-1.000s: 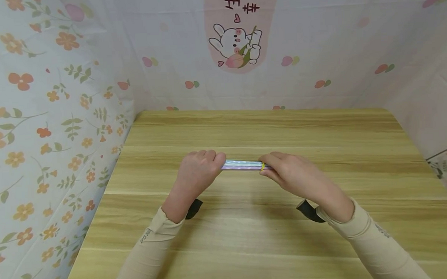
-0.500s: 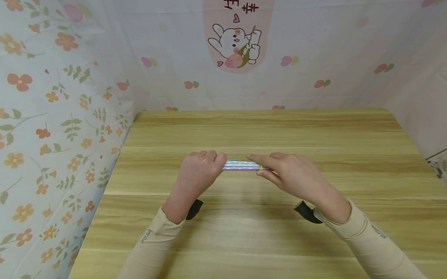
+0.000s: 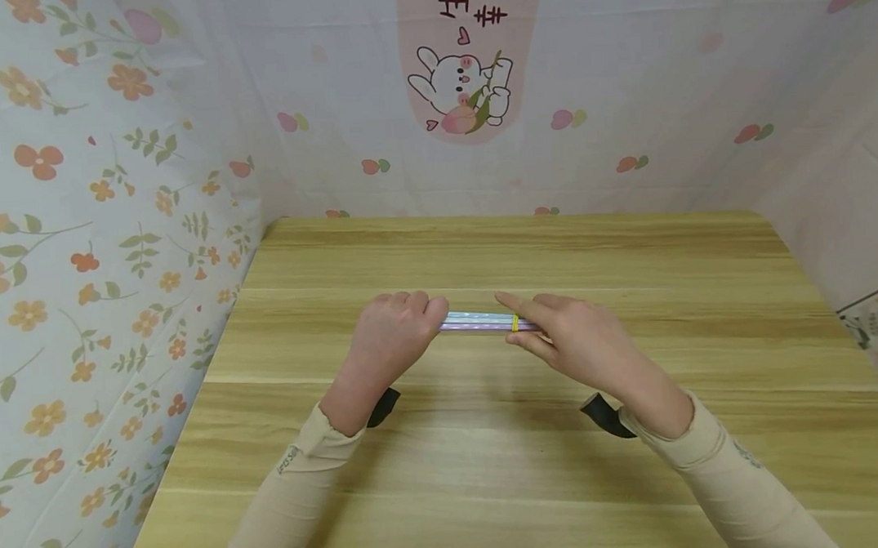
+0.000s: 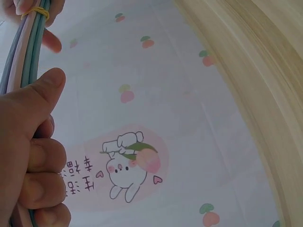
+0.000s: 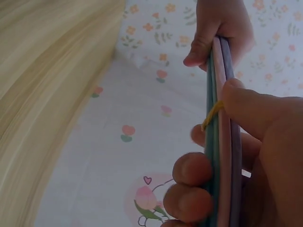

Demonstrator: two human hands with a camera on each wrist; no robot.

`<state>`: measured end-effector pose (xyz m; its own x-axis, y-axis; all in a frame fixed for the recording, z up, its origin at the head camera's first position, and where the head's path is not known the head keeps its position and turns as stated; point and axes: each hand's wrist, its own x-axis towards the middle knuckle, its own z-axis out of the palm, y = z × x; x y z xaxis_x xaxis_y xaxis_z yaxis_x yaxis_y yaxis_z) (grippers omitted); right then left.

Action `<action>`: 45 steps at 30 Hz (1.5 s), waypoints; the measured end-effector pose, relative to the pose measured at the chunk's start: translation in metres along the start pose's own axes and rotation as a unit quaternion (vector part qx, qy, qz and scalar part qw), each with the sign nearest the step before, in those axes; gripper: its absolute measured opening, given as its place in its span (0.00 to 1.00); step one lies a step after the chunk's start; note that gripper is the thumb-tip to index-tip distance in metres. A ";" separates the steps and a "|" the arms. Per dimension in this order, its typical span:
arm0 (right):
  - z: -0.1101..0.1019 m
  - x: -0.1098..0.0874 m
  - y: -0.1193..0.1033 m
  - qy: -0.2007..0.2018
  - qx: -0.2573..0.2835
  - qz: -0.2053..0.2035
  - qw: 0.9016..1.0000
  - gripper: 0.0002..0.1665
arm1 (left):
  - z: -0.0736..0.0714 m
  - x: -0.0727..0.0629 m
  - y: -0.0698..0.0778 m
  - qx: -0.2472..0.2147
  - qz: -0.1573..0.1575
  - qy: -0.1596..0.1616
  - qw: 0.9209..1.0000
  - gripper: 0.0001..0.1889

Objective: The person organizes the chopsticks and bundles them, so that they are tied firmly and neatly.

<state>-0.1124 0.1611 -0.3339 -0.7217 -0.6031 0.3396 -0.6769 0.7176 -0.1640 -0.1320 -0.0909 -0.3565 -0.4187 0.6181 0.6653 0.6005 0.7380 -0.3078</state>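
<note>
A thin bundle of pastel pencils [image 3: 474, 321], in blue-green, pink and purple, is held level above the table between both hands. My left hand [image 3: 397, 329] grips its left end with curled fingers, the thumb lying along the pencils in the left wrist view. A yellow rubber band [image 3: 515, 323] circles the bundle toward its right end. My right hand [image 3: 589, 337] holds that end; its thumb presses the pencils beside the band in the right wrist view, and several fingers [image 5: 191, 203] curl round them. The right index finger points out beyond the bundle in the head view. Both pencil ends are hidden.
Under the hands lies a wood-grain table [image 3: 463, 485]. A white cloth with a rabbit print [image 3: 467, 85] hangs behind it, and a flowered cloth [image 3: 115, 264] hangs at the left. Black pieces [image 3: 607, 416] show near both wrists.
The right index finger has straightened and lifted away from the bundle, leaving more of the rubber band visible. The left hand keeps its grip, nearly still.
</note>
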 end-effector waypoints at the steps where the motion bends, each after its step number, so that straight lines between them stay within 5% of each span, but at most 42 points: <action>1: -0.001 0.000 0.001 0.000 0.009 0.002 1.000 0.30 | 0.000 0.000 0.000 -0.003 -0.001 0.000 1.000 0.17; 9: -0.004 -0.001 0.003 0.000 0.047 0.000 0.999 0.14 | 0.000 -0.001 0.000 -0.009 -0.002 0.005 1.000 0.17; 17: -0.008 0.001 0.001 -0.008 0.018 -0.036 0.999 0.10 | -0.001 0.000 0.000 -0.007 0.000 0.011 1.000 0.17; 30: -0.007 0.005 -0.002 -0.001 0.030 -0.056 0.998 0.09 | -0.001 0.000 -0.002 0.004 -0.002 0.017 1.000 0.19; 45: -0.004 0.004 -0.003 -0.002 0.045 -0.023 0.999 0.23 | -0.001 -0.001 -0.002 0.007 -0.002 0.015 1.000 0.18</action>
<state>-0.1125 0.1576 -0.3281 -0.6904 -0.6354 0.3458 -0.7189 0.6558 -0.2304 -0.1321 -0.0927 -0.3557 -0.3995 0.6070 0.6870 0.5891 0.7442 -0.3149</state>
